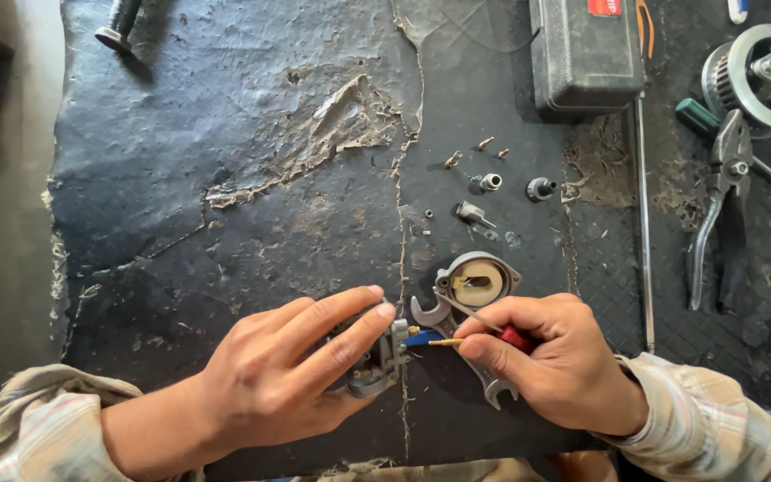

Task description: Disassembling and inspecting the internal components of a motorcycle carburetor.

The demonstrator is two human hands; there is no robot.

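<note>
Carburetor body point(377, 357), small and grey, sits under your left hand point(292, 370) near the front edge of the worn black surface point(225, 178); your fingers point(350, 312) are wrapped over its top and far side, gripping it, so only its right face and lower edge show. That face points right, toward your other hand. Your right hand point(551, 357) pinches a thin brass jet point(445, 342) between thumb and forefinger; its long axis lies flat, left to right, with the tip aimed at the carburetor's open face and just short of it. The same hand is closed around a red-handled tool point(517, 337), whose slim metal shaft runs up and left toward a round float bowl point(477, 281) lying open side up just beyond your knuckles. An open-ended spanner point(443, 326) lies under that hand, its jaw end toward the bowl, its length slanting down to the right. Farther back, well apart from your hands, small screws and fittings point(488, 182) are scattered. A dark plastic case point(582, 54) stands at the far edge, pliers point(725, 205) and a toothed pulley point(765, 71) lie off to the right
</note>
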